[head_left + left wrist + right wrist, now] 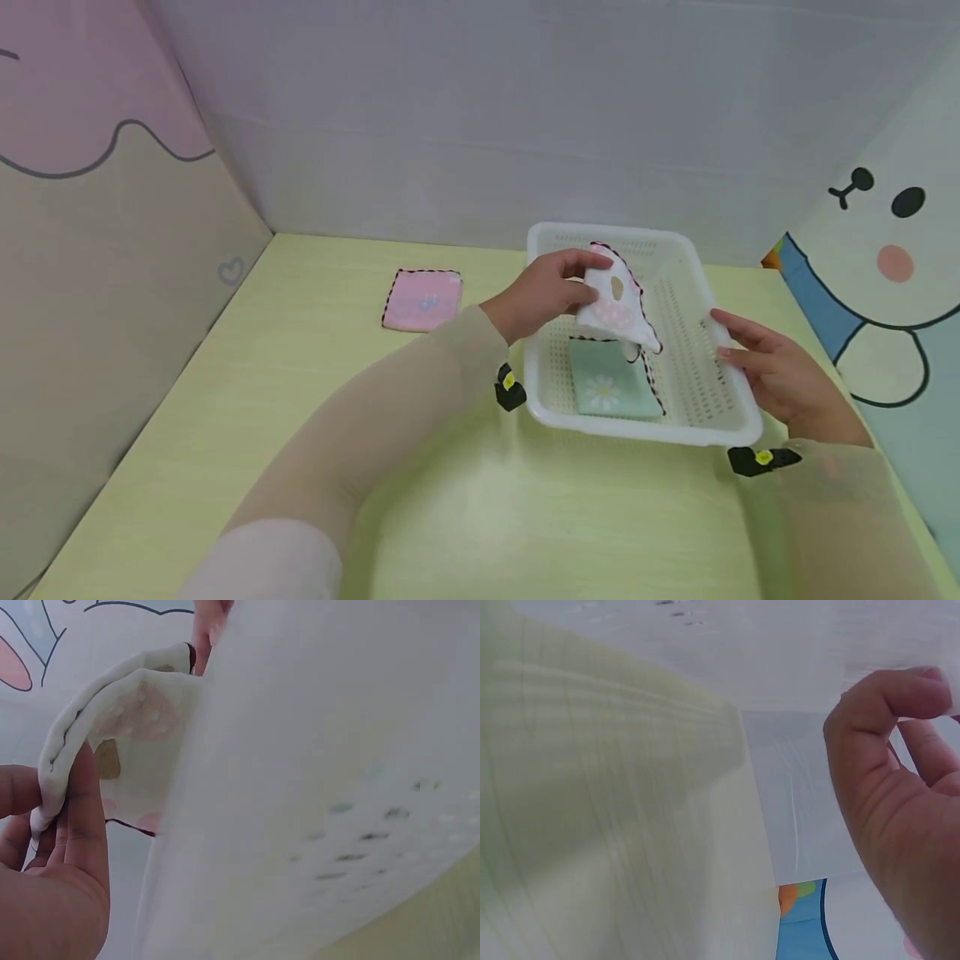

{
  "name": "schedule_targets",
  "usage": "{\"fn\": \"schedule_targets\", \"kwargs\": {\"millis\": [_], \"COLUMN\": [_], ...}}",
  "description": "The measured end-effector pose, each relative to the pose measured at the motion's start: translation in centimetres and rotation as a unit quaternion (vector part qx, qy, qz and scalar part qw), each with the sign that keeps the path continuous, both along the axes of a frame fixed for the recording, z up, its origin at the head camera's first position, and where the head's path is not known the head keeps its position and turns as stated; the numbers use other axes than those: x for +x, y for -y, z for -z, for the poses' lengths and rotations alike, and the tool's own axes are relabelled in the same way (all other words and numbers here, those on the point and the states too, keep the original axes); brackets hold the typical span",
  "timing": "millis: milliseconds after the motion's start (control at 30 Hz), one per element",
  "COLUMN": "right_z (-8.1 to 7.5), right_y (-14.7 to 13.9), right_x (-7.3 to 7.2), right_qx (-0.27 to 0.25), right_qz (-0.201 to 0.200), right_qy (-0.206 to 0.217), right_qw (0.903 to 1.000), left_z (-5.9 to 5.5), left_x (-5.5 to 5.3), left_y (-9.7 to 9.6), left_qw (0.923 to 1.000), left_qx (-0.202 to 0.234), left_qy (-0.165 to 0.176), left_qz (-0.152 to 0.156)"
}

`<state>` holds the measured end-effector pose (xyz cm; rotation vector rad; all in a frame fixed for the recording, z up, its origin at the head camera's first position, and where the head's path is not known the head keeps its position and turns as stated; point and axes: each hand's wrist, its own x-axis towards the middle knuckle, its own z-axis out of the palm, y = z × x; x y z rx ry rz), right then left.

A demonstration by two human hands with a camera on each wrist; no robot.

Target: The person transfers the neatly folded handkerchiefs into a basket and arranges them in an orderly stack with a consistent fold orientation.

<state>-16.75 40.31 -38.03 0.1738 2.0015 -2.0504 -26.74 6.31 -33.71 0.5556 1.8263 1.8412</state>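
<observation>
My left hand (551,289) pinches a drooping, folded white-and-pink cloth (612,315), my right hand (787,375) grips a white plastic basket (645,430); that one-edge pinch could let folds open.

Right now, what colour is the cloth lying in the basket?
Pale green cloth, clearest in the head view.

white cloth (624,307): folded, left hand (542,293) pinches | basket (645,429): right hand (791,379) grips | green cloth (611,375): inside basket

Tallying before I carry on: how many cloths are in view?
3: a pink cloth on the table, a white patterned cloth in the left hand, and a green cloth in the basket. More could be hidden beneath these.
</observation>
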Motion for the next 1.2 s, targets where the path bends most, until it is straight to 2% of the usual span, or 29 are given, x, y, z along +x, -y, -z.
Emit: {"fn": "schedule_targets", "kwargs": {"millis": [200,333,533,733,967,1200], "right_z": [0.1,0.1,0.1,0.1,0.4,0.5], "right_y": [0.0,0.1,0.3,0.3,0.6,0.4], "right_x": [0.1,0.1,-0.1,0.0,0.0,-0.1], "right_qx": [-0.017,-0.021,-0.013,-0.01,-0.044,-0.043], "right_qz": [-0.006,-0.008,-0.007,0.0,-0.015,-0.016], "right_qy": [-0.016,-0.023,-0.016,-0.001,-0.022,-0.022], "right_qw": [0.9997,0.9995,0.9998,1.0,0.9987,0.9987], "left_z": [-0.3,-0.8,-1.2,-1.0,-0.6,-0.7], "left_x": [-0.9,-1.3,-1.4,-1.4,-1.4,-1.7], "left_y": [0.2,-0.1,-0.6,-1.7,-2.3,-3.2], "left_qw": [0.9997,0.9998,0.9991,0.998,0.9974,0.9963], "left_qx": [-0.019,-0.006,0.025,0.047,0.046,0.046], "left_qy": [-0.001,0.009,0.031,0.042,0.049,0.055], "left_qz": [-0.014,-0.013,-0.015,-0.014,-0.027,-0.047]}}
